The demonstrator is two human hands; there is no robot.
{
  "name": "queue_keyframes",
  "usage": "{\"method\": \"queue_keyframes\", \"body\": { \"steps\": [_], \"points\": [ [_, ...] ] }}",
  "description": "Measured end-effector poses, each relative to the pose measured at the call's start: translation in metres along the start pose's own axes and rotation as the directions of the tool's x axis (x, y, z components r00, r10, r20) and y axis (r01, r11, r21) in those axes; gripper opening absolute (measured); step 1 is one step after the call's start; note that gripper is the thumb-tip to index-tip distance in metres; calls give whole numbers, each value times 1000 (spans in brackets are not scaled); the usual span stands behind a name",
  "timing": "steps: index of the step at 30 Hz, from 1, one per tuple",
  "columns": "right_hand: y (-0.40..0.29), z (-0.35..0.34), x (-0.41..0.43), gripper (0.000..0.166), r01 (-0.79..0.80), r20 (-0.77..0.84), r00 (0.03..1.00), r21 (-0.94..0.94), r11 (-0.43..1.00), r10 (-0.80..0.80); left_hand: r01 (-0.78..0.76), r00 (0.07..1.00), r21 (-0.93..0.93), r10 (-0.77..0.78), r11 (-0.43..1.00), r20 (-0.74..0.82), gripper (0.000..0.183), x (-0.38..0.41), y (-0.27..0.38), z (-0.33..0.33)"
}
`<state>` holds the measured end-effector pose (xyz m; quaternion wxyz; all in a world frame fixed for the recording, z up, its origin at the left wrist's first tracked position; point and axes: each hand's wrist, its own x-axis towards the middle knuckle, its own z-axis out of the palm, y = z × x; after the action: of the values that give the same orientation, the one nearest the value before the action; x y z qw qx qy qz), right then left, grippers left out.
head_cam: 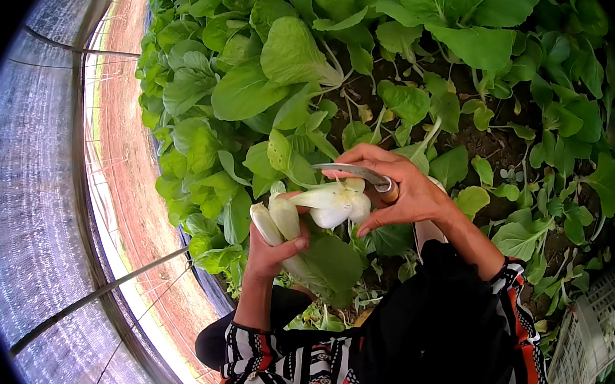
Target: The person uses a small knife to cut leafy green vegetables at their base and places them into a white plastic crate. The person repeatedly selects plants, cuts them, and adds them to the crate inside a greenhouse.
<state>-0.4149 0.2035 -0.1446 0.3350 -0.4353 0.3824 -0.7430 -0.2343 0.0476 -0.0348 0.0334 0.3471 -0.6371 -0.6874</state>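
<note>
Two pale-stemmed leafy greens (284, 218), which look like pak choi, are gripped in my left hand (269, 254), cut ends up and leaves hanging down. Another white-based plant (338, 203) lies between both hands, its cut root end toward my right hand (420, 191). That hand holds a small curved harvesting knife (350, 169) by its wooden handle (389, 191), the blade pointing left just above the white base. Whether my right fingers also touch this plant cannot be told. Its leaves (334, 265) hang below, over my lap.
Dense leafy greens (286, 53) fill the bed ahead and left. Dark soil (476, 141) shows between plants at right. A white plastic crate (585, 337) stands at lower right. Shade netting (35, 168) and a metal pole (100, 299) border the left side.
</note>
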Motion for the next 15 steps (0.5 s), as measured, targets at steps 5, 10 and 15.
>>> {"method": "queue_keyframes", "body": {
  "steps": [5,10,15],
  "points": [
    [-20,-3,22,74,-228,247,954,224,947,171,242,960,-153,-214,958,180,63,3,11,-17],
    [3,-5,12,63,-363,38,919,475,802,393,233,971,33,-234,972,47,59,1,32,-12],
    [-9,-4,13,49,-391,67,901,556,734,429,237,954,614,-60,753,-294,52,-28,103,-19]
  ]
}}
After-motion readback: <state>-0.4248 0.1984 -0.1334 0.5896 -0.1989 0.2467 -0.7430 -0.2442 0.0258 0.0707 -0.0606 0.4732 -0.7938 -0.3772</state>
